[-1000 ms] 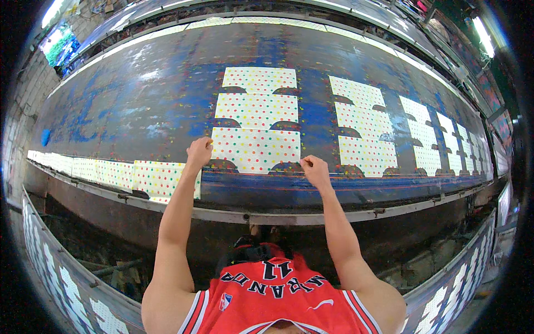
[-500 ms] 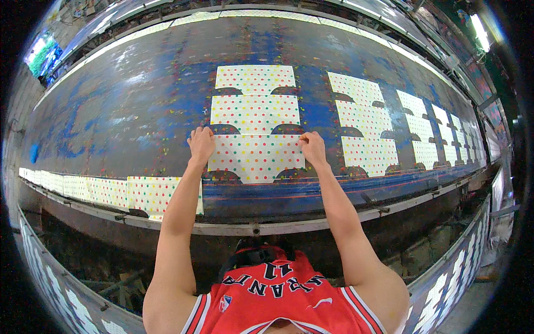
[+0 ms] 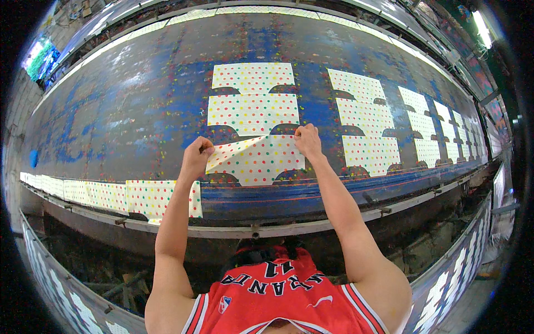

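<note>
A white fabric piece with coloured dots [image 3: 267,158] lies on the long paint-stained table [image 3: 139,122], nearest me in a column of three. My left hand [image 3: 197,153] pinches its far left corner, which is lifted and folded back toward me. At the far right corner, my right hand [image 3: 308,140] has its fingers closed on the edge, which stays low on the table. Just beyond lies a matching middle piece [image 3: 253,111], flat, and past it the farthest piece [image 3: 253,77]. Dark curved gaps show at the lower corners of the pieces.
More dotted pieces [image 3: 364,114] lie in columns to the right. A stack of dotted fabric [image 3: 161,197] rests on the near left edge. A metal rail [image 3: 261,230] runs along the table's front. A small blue object [image 3: 34,158] sits far left.
My left hand has drawn the near piece's far left corner up and toward me, so it now folds over. My right hand has shifted slightly away from me along its corner.
</note>
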The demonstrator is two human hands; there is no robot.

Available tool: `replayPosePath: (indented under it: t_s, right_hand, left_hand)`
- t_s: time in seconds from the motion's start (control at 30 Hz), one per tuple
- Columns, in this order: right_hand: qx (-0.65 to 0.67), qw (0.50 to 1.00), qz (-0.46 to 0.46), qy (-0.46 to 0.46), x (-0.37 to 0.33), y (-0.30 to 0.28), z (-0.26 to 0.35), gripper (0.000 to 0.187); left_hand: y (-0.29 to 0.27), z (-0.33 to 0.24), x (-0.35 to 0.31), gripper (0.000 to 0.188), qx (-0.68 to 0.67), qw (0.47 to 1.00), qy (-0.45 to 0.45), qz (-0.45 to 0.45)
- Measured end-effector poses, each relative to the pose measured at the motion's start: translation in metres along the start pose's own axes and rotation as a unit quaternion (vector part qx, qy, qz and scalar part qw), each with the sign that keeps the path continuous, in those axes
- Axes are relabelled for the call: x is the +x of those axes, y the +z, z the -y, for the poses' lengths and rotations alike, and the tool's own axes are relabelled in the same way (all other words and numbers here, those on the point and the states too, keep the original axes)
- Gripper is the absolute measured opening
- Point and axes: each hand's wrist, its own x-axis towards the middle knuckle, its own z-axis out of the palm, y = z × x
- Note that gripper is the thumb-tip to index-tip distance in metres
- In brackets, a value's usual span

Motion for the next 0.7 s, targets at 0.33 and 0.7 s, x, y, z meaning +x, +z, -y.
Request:
replayPosePath:
  t_s: [0.33, 0.7]
  right_hand:
    - [0.300, 0.946, 0.103, -0.072, -0.088, -0.086, 0.010, 0.007]
    - [0.337, 0.939, 0.042, 0.060, -0.178, -0.268, -0.168, 0.009]
  left_hand:
    - [0.021, -0.057, -0.020, 0.014, 0.036, 0.999, 0.009, -0.039]
    - [0.180, -0.180, -0.052, 0.020, -0.033, 0.995, 0.084, 0.043]
